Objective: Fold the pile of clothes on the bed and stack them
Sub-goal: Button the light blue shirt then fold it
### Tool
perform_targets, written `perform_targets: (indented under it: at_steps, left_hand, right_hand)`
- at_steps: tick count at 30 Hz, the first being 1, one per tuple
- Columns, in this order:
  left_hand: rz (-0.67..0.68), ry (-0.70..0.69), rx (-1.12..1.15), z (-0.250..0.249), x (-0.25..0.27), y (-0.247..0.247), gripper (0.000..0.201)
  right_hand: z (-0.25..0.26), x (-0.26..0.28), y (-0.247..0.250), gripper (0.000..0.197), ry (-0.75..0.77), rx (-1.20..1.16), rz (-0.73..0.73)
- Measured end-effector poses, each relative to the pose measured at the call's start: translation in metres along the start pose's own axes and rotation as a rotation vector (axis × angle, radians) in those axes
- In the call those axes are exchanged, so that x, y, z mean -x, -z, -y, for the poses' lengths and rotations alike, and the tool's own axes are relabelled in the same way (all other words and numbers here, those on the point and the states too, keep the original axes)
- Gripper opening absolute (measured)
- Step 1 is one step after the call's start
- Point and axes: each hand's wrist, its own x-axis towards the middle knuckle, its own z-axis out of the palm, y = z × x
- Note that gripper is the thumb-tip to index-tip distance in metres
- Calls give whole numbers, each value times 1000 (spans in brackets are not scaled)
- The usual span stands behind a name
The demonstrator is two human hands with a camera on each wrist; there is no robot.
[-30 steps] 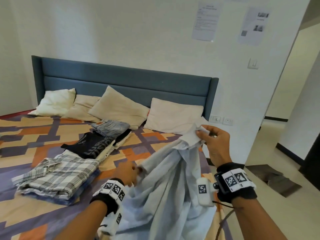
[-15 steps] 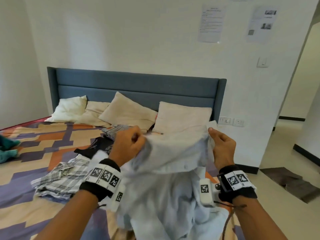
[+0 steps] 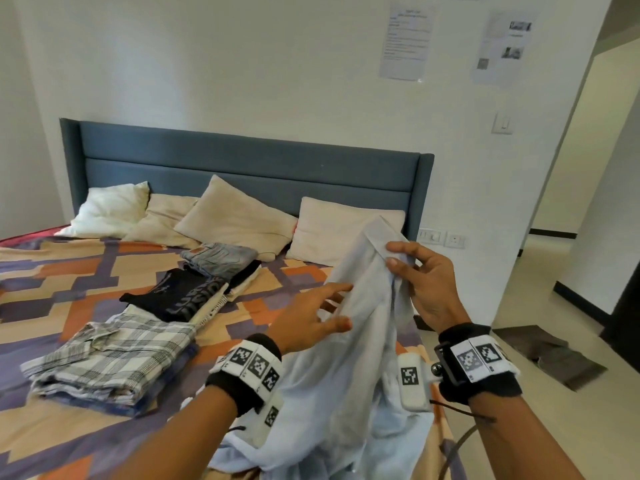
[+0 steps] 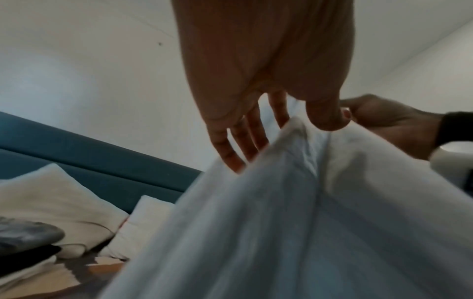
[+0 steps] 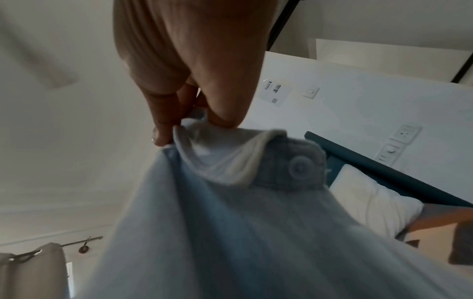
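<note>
A pale blue garment [image 3: 346, 375] with a buttoned waistband hangs over the bed's near right corner; its lower part lies crumpled on the bedspread. My right hand [image 3: 398, 258] pinches the waistband's top between thumb and fingers, seen close in the right wrist view [image 5: 192, 129] with the cloth [image 5: 230, 222] hanging below. My left hand [image 3: 341, 306] is lower, fingers straight and spread, touching the garment's left edge; the left wrist view shows this hand [image 4: 281, 141] with its thumb on the cloth [image 4: 281, 222]. Folded clothes lie in a row: plaid shirt [image 3: 110, 355], black T-shirt [image 3: 180, 296], grey jeans [image 3: 221, 256].
The bed [image 3: 69, 271] has a patterned orange and purple spread, several pillows [image 3: 235, 223] and a blue headboard [image 3: 242, 168]. The bed's right edge is beside me; past it lie a tiled floor and a dark mat [image 3: 554, 355]. A doorway opens at far right.
Half a second ago both hands held the garment's top edge spread out. My left hand has let go, dropped and opened; the cloth now hangs from my right hand alone.
</note>
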Motion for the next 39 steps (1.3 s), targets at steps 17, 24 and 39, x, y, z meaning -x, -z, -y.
perform_targets:
  at_steps: [17,24,39]
  left_hand:
    - [-125,210,-231,-3,-12,21,18]
    - [-350,333,-364,43,3,23,38]
    - [-303,275,277,-2,-5,-20,20]
  right_hand:
    - [-37,7,12,36,-159,736,198]
    - [-43,12,11,20,-198,1116,148]
    - [-21,19,-33,20,-292,45,149]
